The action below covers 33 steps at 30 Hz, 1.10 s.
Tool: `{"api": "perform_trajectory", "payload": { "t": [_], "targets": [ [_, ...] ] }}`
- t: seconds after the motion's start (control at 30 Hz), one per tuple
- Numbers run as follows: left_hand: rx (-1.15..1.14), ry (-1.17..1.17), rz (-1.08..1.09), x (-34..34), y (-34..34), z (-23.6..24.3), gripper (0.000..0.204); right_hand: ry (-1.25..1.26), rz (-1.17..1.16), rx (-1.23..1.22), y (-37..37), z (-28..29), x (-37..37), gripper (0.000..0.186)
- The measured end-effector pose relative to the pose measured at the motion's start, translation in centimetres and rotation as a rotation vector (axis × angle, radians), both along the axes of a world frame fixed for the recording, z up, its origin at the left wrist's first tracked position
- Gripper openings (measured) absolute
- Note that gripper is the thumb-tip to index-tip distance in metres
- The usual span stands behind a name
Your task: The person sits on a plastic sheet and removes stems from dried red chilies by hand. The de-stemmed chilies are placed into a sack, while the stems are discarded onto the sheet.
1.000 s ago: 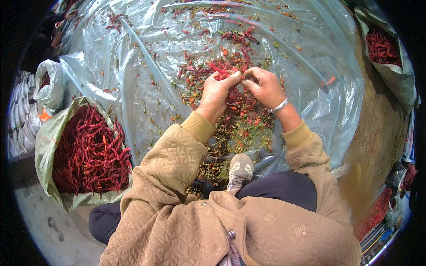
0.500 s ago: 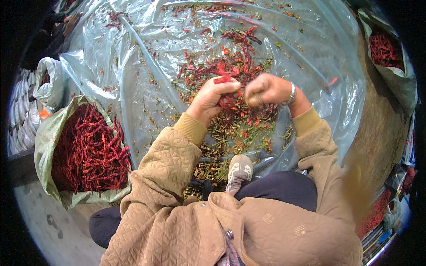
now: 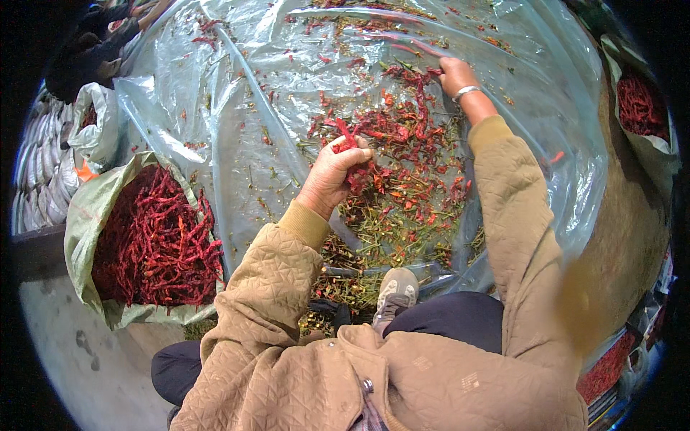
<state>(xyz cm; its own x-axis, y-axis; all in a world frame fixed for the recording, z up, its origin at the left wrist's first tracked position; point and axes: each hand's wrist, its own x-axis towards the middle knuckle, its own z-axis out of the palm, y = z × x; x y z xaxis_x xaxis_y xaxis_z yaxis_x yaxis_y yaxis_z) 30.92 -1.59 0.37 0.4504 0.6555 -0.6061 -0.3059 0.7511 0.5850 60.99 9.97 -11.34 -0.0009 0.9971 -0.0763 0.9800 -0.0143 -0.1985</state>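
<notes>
My left hand [image 3: 334, 172] is closed around a small bunch of dried red chili peppers [image 3: 346, 134]; their tips stick up past the thumb and more red shows below the fingers. Farther out to the right, my right hand [image 3: 458, 76] reaches over the far edge of the scattered pile. Its fingers are curled at the end of a dark red chili pepper [image 3: 433, 71], partly hidden by the hand. Between and beyond the hands lies the loose pile of red chilies, broken pieces and green stems [image 3: 402, 187] on clear plastic sheeting [image 3: 266, 79].
An open pale sack of dried red chilies [image 3: 154, 237] stands to my left, with a smaller white sack [image 3: 100, 122] behind it. Another chili sack [image 3: 642, 104] is at the far right. My shoe [image 3: 397, 287] is at the pile's near edge. Another person's arm [image 3: 115, 39] shows far left.
My right hand has moved from beside the left hand forward and to the right, its arm stretched out. The left hand keeps its bunch of chilies and is slightly lower.
</notes>
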Motion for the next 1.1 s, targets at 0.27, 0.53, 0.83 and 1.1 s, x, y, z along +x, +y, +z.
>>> {"api": "perform_trajectory", "payload": {
  "t": [0.27, 0.53, 0.83, 1.1],
  "targets": [
    [0.025, 0.112, 0.144, 1.6, 0.1, -0.7, 0.013, 1.363, -0.229, -0.319, -8.8, 9.1, -2.2, 0.024],
    [0.123, 0.180, 0.053, 3.7, 0.0, 0.6, 0.017, 0.963, 0.375, -0.219, -12.5, 11.4, -9.4, 0.024],
    [0.020, 0.068, 0.161, -0.1, 0.2, 0.7, 0.016, 0.301, -0.172, -0.061, -1.9, 2.4, -5.7, 0.043],
    [0.040, 0.125, 0.241, 0.7, 0.8, -1.5, 0.011, 0.852, -0.282, -0.024, -8.6, 6.3, -4.8, 0.028]
  ]
}}
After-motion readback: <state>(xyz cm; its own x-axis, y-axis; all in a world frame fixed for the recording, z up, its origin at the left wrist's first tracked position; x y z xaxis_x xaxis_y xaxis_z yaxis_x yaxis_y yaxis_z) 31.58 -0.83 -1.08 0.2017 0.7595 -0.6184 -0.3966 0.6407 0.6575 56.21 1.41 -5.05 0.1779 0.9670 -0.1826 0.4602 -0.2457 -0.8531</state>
